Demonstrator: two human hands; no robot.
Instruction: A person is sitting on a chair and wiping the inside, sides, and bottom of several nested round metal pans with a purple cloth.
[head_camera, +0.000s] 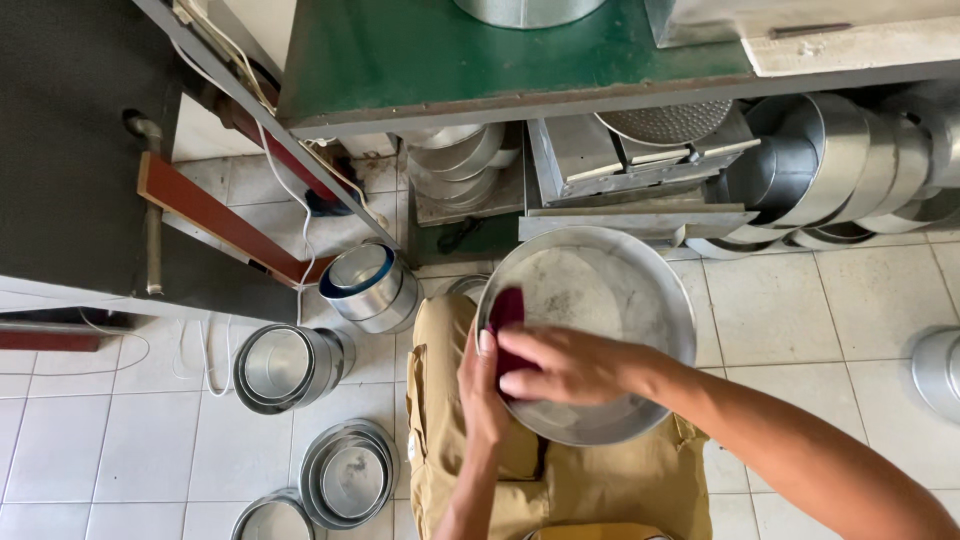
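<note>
Big round metal pan (600, 300) on my lap, tilted toward me, just below green table (450, 60). My left hand (482, 390) grips pan's near-left rim, fingers curled round edge. My right hand (565, 365) inside pan, fingers closed, pressing dark red cloth (505, 312) against pan's inner left side. Left of pan: stacked small tins (350, 475) on tile floor, two more tin stacks (290, 365) lying on sides. Right of pan: nested steel pans (850, 160) under table.

Floor (850, 300) of pale square tiles, daylit. Green-topped table (450, 55) along the upper edge; stacked metal pans (850, 165) stored beneath it. Dark cabinet (70, 140) at left.
</note>
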